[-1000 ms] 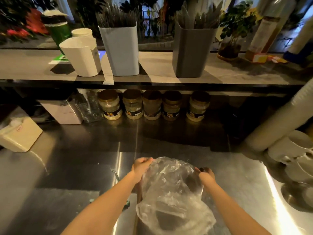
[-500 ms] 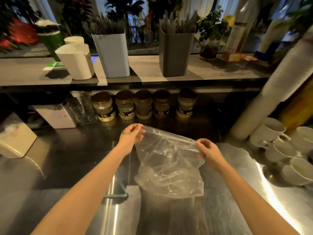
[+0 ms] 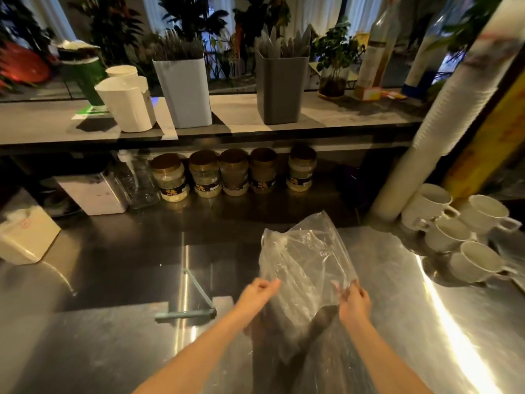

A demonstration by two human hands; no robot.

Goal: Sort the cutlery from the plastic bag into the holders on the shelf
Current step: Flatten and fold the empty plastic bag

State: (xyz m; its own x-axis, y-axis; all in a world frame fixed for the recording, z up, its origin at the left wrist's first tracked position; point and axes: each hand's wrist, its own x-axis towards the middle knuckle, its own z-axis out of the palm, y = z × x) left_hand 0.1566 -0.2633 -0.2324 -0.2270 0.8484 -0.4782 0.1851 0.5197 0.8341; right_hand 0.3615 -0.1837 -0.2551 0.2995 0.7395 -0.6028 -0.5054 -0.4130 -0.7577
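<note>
Stainless steel counter (image 3: 113, 345), dimly lit and streaked with glare, lies beneath a person's two bare hands, which hold a crumpled clear plastic bag (image 3: 306, 268) upright between them, right of centre over the metal. At left, the left hand (image 3: 257, 291) has its fingers curled in, thumb and fingertips pinching the bag's left edge. At right, the right hand (image 3: 353, 301) is likewise clenched on the film, fingers folded round the bag's right edge. Dark shapes show low in the bag, but the creased plastic hides whether they are cutlery.

Behind, on the grey shelf (image 3: 42, 123), stand from left a tilted white plastic holder (image 3: 125, 109), a tall pale blue holder (image 3: 184, 92) bristling with thin grey tips, and a tall dark grey holder (image 3: 279, 89) of grey knife blades. All three are well apart from the bag. Under the shelf runs a row of five brown-lidded glass jars (image 3: 233, 173). At far right a leaning stack of white paper cups (image 3: 443, 115) rises beside a cluster of white ceramic mugs (image 3: 426, 206). Both bare forearms reach forward from the bottom edge and converge on the bag, wrists roughly level.
</note>
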